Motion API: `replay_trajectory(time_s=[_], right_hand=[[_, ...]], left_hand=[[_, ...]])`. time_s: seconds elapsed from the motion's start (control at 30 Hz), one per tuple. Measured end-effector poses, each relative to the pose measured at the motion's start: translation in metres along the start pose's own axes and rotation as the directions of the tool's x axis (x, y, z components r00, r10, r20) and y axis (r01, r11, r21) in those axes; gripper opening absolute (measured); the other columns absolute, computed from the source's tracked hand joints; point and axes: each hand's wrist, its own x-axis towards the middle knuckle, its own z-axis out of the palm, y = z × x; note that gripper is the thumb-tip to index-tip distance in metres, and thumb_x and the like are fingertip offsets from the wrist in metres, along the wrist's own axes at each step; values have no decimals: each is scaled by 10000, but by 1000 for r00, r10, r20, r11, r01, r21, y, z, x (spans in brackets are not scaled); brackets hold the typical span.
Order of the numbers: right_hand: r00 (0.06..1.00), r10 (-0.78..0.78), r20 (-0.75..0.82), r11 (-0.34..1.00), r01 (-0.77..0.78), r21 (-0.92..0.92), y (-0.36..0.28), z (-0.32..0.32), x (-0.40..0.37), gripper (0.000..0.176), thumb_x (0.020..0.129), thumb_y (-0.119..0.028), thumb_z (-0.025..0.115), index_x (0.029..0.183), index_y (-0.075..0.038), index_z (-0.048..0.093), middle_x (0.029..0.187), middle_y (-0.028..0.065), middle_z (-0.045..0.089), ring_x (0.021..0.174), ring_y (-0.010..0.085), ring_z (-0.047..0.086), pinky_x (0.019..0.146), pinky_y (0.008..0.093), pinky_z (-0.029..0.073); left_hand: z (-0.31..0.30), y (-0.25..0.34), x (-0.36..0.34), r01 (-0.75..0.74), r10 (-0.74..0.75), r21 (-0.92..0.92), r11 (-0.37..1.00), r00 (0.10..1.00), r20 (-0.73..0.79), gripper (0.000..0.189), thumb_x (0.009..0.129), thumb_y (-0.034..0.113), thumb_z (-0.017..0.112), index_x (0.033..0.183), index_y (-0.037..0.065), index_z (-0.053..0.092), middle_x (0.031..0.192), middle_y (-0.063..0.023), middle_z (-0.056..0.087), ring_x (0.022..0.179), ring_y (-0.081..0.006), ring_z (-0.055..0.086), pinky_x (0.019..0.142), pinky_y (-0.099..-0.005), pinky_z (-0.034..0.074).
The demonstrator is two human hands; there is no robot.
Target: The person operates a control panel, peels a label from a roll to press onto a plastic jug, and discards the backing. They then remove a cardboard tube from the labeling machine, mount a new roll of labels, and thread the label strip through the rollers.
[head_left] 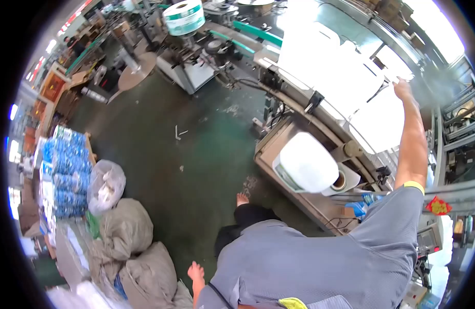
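Observation:
My right arm reaches out over the machine at the upper right, and my right hand (401, 88) is at the edge of the white plastic jugs (345, 74) standing on the conveyor. Glare washes out its fingertips, so their grip on a jug is unclear. Low beside my body, my left hand (195, 271) hangs above the floor with its fingers loosely apart and nothing in them. Another white jug (307, 162) lies on a lower shelf (268, 147) beside the conveyor, next to a roll with a brown core (340, 180).
Stuffed sacks (150, 273), a clear plastic bag (106, 185) and stacked blue-and-white packs (70, 165) are at the left. A label roll (184, 18) sits on machinery at the top. Metal rails (461, 123) run along the right. A person (71, 45) is far off at the upper left.

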Motion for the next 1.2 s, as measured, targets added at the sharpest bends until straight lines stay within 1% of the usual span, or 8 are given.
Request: replay_trajectory(time_s=[0.07,0.17,0.23,0.33,0.43,0.77,1.1,1.2], right_hand=[[972,-16,234,995,38,-92,-14,-41,-35,488,1002,-228,617,1478,-142,555,1507,174,543,1418,308,497,1191,411,378],[981,-1,193,985,35,-169,-11,-43,-38,477,1008,-276,633,1452,-113,572,1421,169,618,1374,332,537,1162,425,405],[974,20,227,991,10,-132,-19,-49,-39,406,1004,-263,637,1368,-85,618,1323,190,669,1309,364,578,1112,448,443],[924,325,203,914,-251,-320,-42,-53,-39,632,1037,-551,477,1300,1,639,1333,257,651,1304,399,585,1090,478,458],[843,512,165,815,-416,-405,-48,-47,-29,751,1025,-641,398,1345,6,606,1346,269,640,1318,424,572,1086,500,462],[578,806,126,555,-666,-499,-84,-57,-17,816,978,-719,423,1269,0,677,1369,288,620,1308,438,581,1064,533,484],[457,867,197,488,-706,-514,-85,-50,-11,835,970,-696,440,1392,17,552,1365,293,621,1311,445,577,1066,541,463],[684,708,176,671,-573,-471,-68,-48,-26,594,1019,-596,447,1227,-49,549,1127,287,708,1123,456,667,953,550,509]], left_hand=[[-9,19,32,-115,105,544,831,993,50,290,1021,309,643,875,64,592,754,-50,635,548,-186,576,480,-301,427],[18,50,105,-432,432,862,-265,746,507,338,1034,353,606,825,93,556,644,-13,560,485,-172,518,408,-304,367],[56,114,144,-550,359,783,-290,696,621,345,1032,363,608,816,99,558,634,-9,552,482,-160,505,405,-297,359],[163,246,140,-229,95,764,603,972,216,344,1038,351,612,811,94,579,672,-18,605,500,-132,514,429,-276,377],[268,373,172,-213,66,560,801,960,271,298,1041,341,628,901,78,640,772,-24,667,546,-88,531,450,-251,389],[591,659,237,-424,122,725,543,894,432,412,1029,417,649,1244,66,669,1088,-35,733,822,-103,645,654,-264,505],[718,699,250,-450,-71,786,423,849,524,351,1030,370,653,1175,51,672,983,-10,711,726,-63,607,572,-212,447],[723,695,236,-467,-52,787,404,847,529,379,1012,385,675,1174,43,668,971,-14,709,717,-72,612,562,-226,457]])
